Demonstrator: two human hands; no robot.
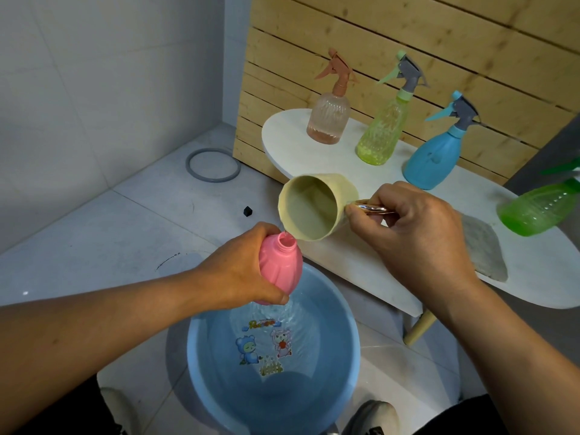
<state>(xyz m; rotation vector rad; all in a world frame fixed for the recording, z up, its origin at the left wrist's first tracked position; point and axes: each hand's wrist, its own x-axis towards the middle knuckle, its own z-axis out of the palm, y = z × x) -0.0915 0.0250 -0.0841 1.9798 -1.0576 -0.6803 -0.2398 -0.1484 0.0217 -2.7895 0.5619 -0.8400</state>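
The left hand (241,271) grips the pink bottle (279,262) (cap off) above the far rim of the blue basin (201,359). The right hand (414,233) holds the tilted beige cup (317,205) by its handle, its lip at the bottle's mouth.

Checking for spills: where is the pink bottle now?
In the head view, the pink bottle is left of centre, gripped by the left hand above the blue basin, its mouth under the tilted cup.

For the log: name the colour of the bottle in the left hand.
Pink bottle, clearest in head view.
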